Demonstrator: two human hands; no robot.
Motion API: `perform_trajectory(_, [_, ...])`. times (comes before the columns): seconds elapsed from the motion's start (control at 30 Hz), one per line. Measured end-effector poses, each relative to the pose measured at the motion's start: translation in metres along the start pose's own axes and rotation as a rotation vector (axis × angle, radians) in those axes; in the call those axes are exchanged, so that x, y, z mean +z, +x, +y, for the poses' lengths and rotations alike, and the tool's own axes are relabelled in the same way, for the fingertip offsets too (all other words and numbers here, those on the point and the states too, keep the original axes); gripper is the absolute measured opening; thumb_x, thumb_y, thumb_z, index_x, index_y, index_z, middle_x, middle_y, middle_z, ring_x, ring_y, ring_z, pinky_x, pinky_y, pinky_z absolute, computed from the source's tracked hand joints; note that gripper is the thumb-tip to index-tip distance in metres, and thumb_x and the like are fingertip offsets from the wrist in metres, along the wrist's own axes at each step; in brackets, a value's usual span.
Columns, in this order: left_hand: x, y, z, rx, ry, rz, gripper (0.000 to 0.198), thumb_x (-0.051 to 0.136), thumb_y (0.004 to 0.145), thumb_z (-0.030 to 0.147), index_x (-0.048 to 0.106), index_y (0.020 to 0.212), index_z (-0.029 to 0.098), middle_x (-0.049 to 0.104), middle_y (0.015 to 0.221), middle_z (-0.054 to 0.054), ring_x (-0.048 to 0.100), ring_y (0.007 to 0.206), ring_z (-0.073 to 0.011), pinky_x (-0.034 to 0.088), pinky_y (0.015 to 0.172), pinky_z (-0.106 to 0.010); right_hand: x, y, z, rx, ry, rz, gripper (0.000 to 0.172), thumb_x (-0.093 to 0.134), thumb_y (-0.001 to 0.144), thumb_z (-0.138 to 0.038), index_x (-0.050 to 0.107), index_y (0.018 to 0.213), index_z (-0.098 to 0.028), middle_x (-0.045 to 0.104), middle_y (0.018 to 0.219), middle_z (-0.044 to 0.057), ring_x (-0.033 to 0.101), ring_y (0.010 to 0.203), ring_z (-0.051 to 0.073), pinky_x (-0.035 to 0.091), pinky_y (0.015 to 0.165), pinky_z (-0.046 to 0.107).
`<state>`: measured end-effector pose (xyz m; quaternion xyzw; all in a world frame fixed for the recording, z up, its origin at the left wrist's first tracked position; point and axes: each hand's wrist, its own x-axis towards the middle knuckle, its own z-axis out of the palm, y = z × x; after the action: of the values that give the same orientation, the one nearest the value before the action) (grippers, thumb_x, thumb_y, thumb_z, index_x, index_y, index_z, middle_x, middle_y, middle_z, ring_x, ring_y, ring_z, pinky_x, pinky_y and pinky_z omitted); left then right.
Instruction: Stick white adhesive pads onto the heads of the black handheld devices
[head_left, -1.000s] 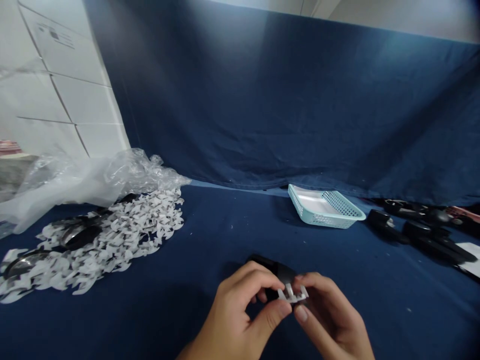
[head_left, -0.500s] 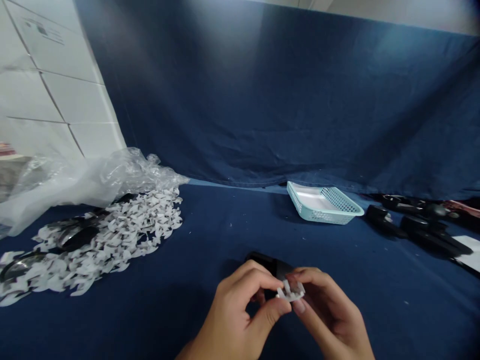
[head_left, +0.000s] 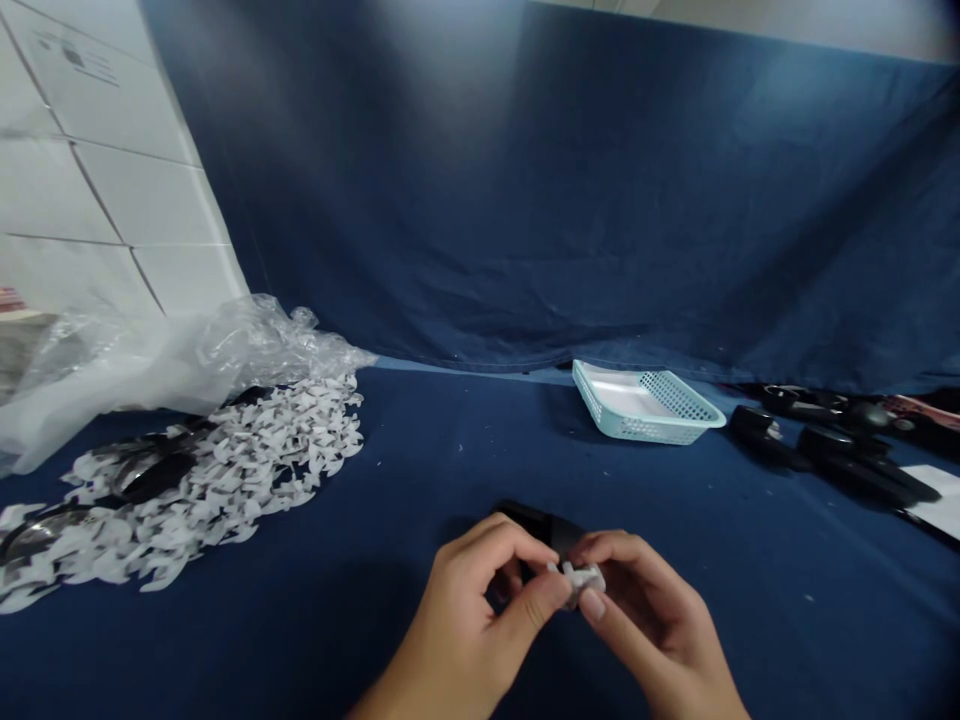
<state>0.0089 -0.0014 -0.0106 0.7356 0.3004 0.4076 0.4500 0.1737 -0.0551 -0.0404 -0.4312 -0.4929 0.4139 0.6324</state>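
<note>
The hands have closed in since the earlier frame, and the small white plastic piece (head_left: 576,582) now sits mostly hidden between them. The left hand (head_left: 465,625) and right hand (head_left: 645,615) both grip it between thumb and fingertips, just above a black object (head_left: 536,525) on the blue cloth-covered surface (head_left: 420,450). Well ahead, a pale teal mesh basket (head_left: 679,398) holds a white lining (head_left: 619,398)
</note>
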Motion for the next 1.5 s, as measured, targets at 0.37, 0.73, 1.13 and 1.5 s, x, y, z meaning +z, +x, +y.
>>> perform_trajectory(0.37, [-0.001,0.006,-0.019,-0.555,-0.589,-0.157,0.033,0.062,0.086,0.046,0.067,0.084,0.013,0.060,0.067,0.000,0.050,0.053,-0.0090,0.039,0.050,-0.020,-0.009,0.005,0.005,0.044,0.082,-0.158,0.022,0.066,0.089,-0.028,0.068,0.110,-0.032,0.068,0.093,0.001,0.065,0.086,0.015,0.053,0.079,0.023])
perform_trajectory(0.73, [0.007,0.004,-0.019,-0.770,-0.849,-0.241,0.033,0.056,0.084,0.040,0.062,0.066,0.013,0.054,0.053,0.001,0.045,0.036,-0.0071,0.039,0.035,-0.017,-0.008,0.004,0.000,0.055,0.020,-0.263,0.016,0.067,0.088,-0.035,0.065,0.103,-0.031,0.065,0.092,0.001,0.061,0.088,0.016,0.048,0.082,0.025])
perform_trajectory(1.13, [0.010,0.001,-0.021,-0.776,-0.832,-0.231,0.035,0.056,0.084,0.047,0.061,0.072,0.014,0.053,0.056,0.002,0.041,0.037,-0.0063,0.037,0.035,-0.017,-0.008,0.008,-0.002,0.037,-0.030,-0.295,0.011,0.060,0.092,-0.031,0.068,0.099,-0.028,0.062,0.094,0.003,0.061,0.090,0.017,0.048,0.084,0.027])
perform_trajectory(1.5, [0.014,-0.003,-0.020,-0.423,-0.143,0.076,0.046,0.042,0.094,0.059,0.062,0.087,0.018,0.061,0.073,-0.001,0.047,0.050,-0.0094,0.037,0.044,-0.020,-0.004,0.009,-0.006,0.076,-0.037,-0.124,0.011,0.064,0.090,-0.032,0.073,0.096,-0.030,0.067,0.087,0.000,0.063,0.084,0.014,0.050,0.079,0.019])
